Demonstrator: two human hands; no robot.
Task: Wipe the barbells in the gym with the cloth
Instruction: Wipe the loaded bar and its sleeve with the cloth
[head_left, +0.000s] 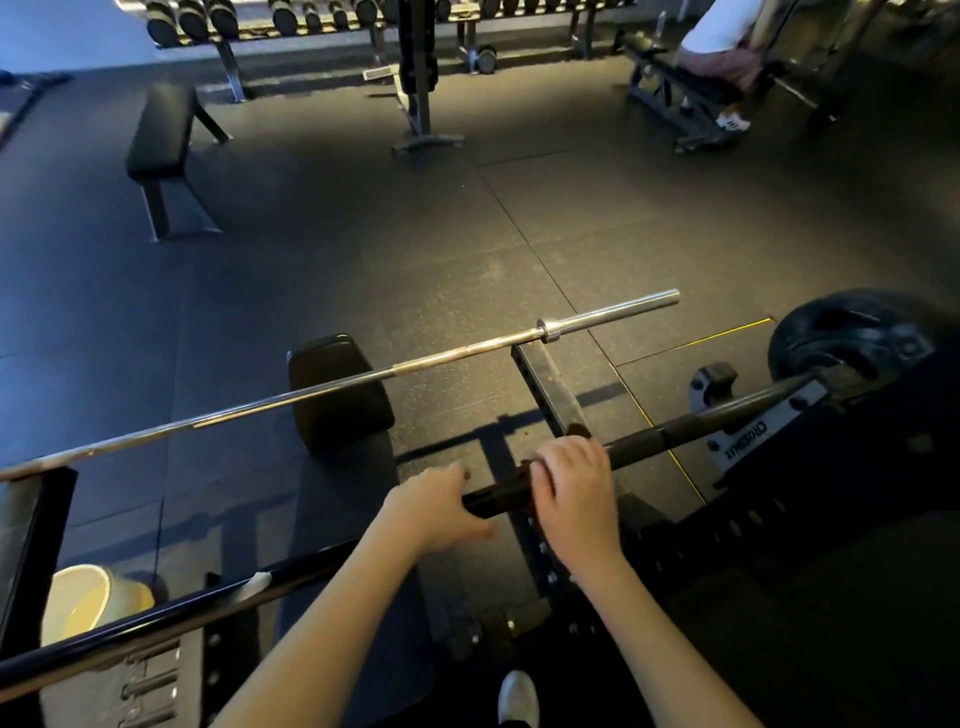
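Note:
A black barbell (691, 423) runs from the lower left up to a black weight plate (852, 332) at the right. A dark cloth (498, 496) looks wrapped round the bar's middle, though it is hard to tell from the bar. My right hand (571, 483) curls over the bar and the cloth's right end. Just to its left, my left hand (441, 509) grips the bar, thumb underneath. Beyond them a silver barbell (467, 351) lies across the rack, bare of plates. A white strip (254, 583) sits on the black bar further left.
A black bench pad (337, 395) lies under the silver bar. A beige bucket (88, 597) stands at lower left. A flat bench (161, 130), a dumbbell rack (322, 15) and a seated person (722, 47) are across the rubber floor. My shoe (517, 696) shows below.

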